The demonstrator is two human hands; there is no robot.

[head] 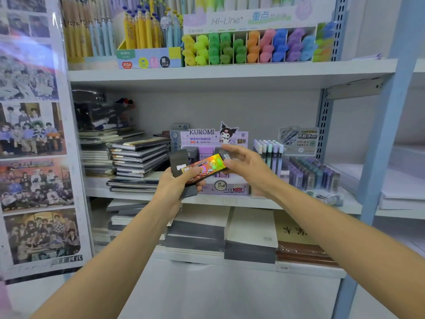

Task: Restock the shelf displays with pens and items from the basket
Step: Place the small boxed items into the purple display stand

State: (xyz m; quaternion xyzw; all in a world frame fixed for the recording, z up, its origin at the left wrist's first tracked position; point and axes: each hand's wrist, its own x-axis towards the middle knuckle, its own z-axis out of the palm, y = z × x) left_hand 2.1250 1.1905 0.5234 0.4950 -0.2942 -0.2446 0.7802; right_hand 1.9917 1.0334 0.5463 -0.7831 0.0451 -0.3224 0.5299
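Observation:
My left hand (178,183) grips a small stack of flat dark packs (179,162) in front of the middle shelf. On top of the stack lies a shiny holographic pack (207,165), tilted up to the right. My right hand (243,164) pinches the right end of that holographic pack between thumb and fingers. Just behind both hands stands the purple Kuromi lead-refill display box (213,138) on the middle shelf (287,203). No basket is in view.
Stacked dark notebooks (140,155) lie left of the display. Pastel pens (269,150) and boxed refills (312,173) stand to its right. Highlighters (248,47) and pens (140,31) fill the upper shelf. Paper pads (250,233) sit below; a blue shelf post (381,143) rises at right.

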